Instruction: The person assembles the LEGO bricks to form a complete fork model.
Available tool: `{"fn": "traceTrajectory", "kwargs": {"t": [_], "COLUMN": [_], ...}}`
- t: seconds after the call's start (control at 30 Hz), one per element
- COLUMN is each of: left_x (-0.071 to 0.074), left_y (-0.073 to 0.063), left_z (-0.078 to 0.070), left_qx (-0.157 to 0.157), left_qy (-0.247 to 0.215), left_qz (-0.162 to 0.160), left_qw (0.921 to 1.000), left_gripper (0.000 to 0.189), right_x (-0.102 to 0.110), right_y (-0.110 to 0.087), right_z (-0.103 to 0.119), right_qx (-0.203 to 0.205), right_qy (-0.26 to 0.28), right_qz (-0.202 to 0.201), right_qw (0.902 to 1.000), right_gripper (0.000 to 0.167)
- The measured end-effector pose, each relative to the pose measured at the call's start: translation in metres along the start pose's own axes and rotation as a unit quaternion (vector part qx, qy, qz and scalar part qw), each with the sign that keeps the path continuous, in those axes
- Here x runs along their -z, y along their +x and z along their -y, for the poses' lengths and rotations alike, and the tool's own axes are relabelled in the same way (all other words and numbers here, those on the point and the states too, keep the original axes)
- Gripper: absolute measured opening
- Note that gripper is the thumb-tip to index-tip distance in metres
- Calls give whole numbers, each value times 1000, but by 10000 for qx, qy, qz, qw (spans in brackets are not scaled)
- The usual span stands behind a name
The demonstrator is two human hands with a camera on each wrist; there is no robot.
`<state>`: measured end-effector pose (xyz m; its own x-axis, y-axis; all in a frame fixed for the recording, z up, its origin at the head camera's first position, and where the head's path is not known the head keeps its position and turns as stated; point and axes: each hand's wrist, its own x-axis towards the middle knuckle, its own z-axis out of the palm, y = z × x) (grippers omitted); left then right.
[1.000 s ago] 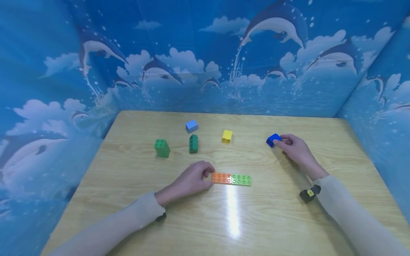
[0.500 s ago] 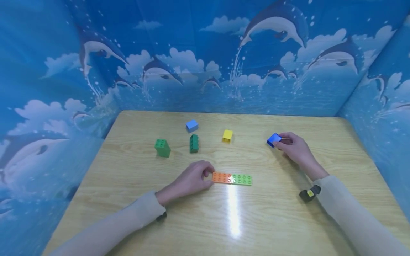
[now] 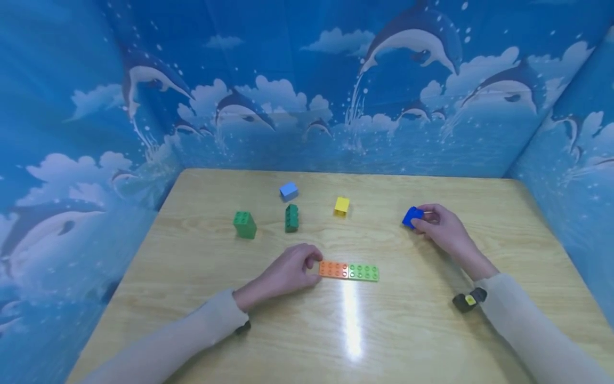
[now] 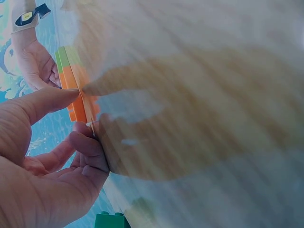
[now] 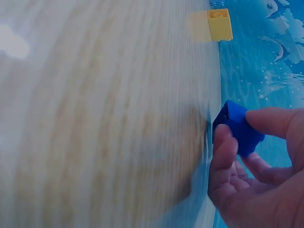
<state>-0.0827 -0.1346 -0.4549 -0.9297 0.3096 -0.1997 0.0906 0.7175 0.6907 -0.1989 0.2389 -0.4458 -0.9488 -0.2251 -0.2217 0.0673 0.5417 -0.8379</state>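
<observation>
My left hand [image 3: 290, 268] holds the left end of an orange building brick [image 3: 333, 269], thumb on the near side and fingertips at the far corner. Butted end to end against it is a light green brick [image 3: 364, 272], both lying flat with studs up. On the right, my right hand [image 3: 443, 226] pinches a dark blue brick [image 3: 412, 218] between thumb and fingers. In the right wrist view this blue brick [image 5: 239, 128] is tilted, its hollow underside partly showing beside a fingertip.
A tall green brick [image 3: 245, 225], a dark green brick on its side [image 3: 291, 218], a light blue brick [image 3: 289, 191] and a yellow brick [image 3: 341, 206] stand farther back. A dolphin-print curtain [image 3: 307, 133] closes off the table's [image 3: 192, 298] back and sides.
My right hand has turned the dark blue brick and brought it slightly nearer. The left hand stays at the orange brick, and the other bricks have not moved.
</observation>
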Motion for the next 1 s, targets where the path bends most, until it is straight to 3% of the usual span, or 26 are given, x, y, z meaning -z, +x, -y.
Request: {"fn": "traceTrajectory", "kwargs": {"t": [0.33, 0.63, 1.0], "left_x": [0, 1, 1], "left_y": [-2, -3, -3], "left_z": [0, 3, 4], "left_qx": [-82, -185, -138], "left_qy": [21, -32, -53], "left_qz": [-57, -65, -58], "left_qw": [9999, 9998, 9999], "left_gripper": [42, 41, 41], "right_x": [-8, -20, -41], "right_y": [-20, -41, -64], "right_z": [4, 10, 19], "right_qx": [29, 131, 1091], "right_qy": [-135, -335, -357], "right_qz": [84, 150, 433], "right_qw": [9999, 9992, 9924], "right_gripper": [71, 65, 44]}}
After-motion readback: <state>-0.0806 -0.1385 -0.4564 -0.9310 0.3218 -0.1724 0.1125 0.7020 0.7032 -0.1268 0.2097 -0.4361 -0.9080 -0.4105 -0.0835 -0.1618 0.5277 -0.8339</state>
